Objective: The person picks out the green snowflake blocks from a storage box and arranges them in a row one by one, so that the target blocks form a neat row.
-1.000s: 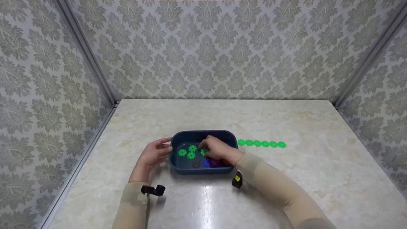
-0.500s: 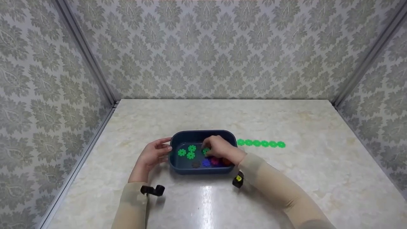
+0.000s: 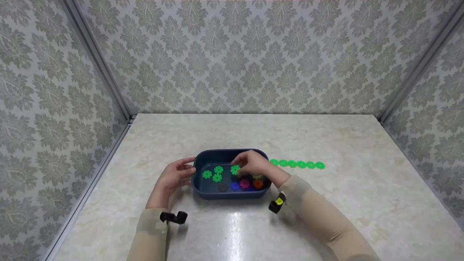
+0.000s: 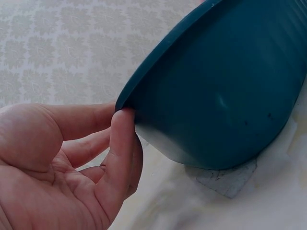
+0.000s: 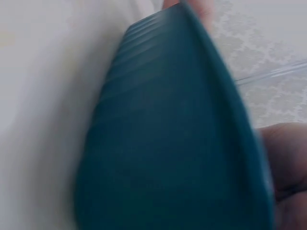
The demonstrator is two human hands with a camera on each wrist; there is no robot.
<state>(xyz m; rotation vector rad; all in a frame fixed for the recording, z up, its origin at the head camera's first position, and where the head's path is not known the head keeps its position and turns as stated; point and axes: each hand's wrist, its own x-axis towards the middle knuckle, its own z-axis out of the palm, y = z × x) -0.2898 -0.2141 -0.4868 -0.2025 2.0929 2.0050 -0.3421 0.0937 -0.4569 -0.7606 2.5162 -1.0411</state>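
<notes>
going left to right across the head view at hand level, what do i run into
Left hand → cluster of three green pieces → single green piece → right hand → row of green pieces.

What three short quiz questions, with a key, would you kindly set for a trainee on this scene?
1. Multiple choice: what colour is the flower-shaped piece that the right hand pinches?
A) orange
B) green
C) blue

2. Fill in the missing word: the left hand touches the tub at its ____.

3. True or false: the row of green pieces lies inside the tub.

Key: 1. B. 2. Rim. 3. False; it lies on the table, to the right of the tub.
</notes>
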